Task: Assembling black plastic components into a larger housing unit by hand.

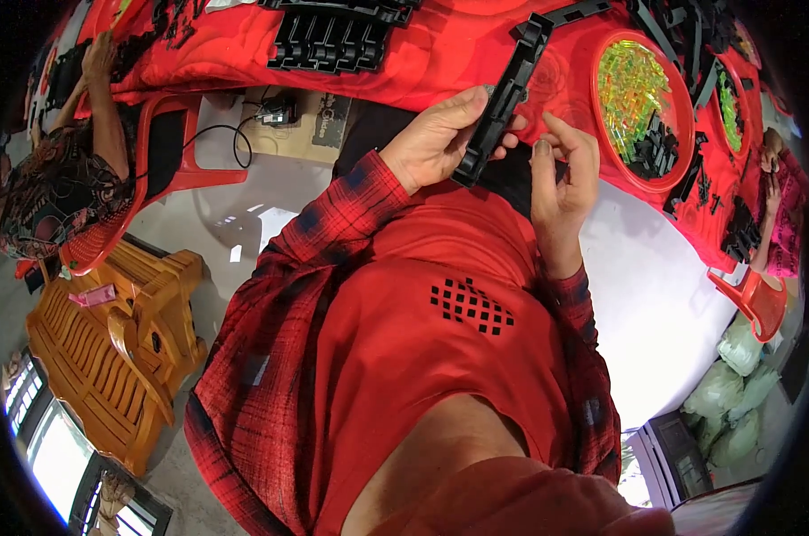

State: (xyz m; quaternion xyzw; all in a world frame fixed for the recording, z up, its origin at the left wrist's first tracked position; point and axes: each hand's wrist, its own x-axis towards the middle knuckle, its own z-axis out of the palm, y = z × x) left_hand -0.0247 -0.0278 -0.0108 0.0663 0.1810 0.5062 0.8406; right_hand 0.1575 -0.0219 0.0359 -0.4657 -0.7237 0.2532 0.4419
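My left hand (436, 134) is closed round a long, narrow black plastic part (494, 121) with clips or notches along it. The part is tilted, its upper end over the red-covered table and its lower end in front of my shirt. Just to its right, my right hand (570, 174) is raised with bent fingers. Its thumb and forefinger are a little apart, and I see nothing between them. A row of similar black plastic parts (329, 43) lies on the table ahead of me.
A round red tray (688, 134) at right holds small yellow-green clear pieces (632, 85) and black pieces (654, 152). Other black strips (668, 36) lie beyond it. People sit at left (61, 196) and right (784, 214). A wooden bench (101, 339) stands behind at left.
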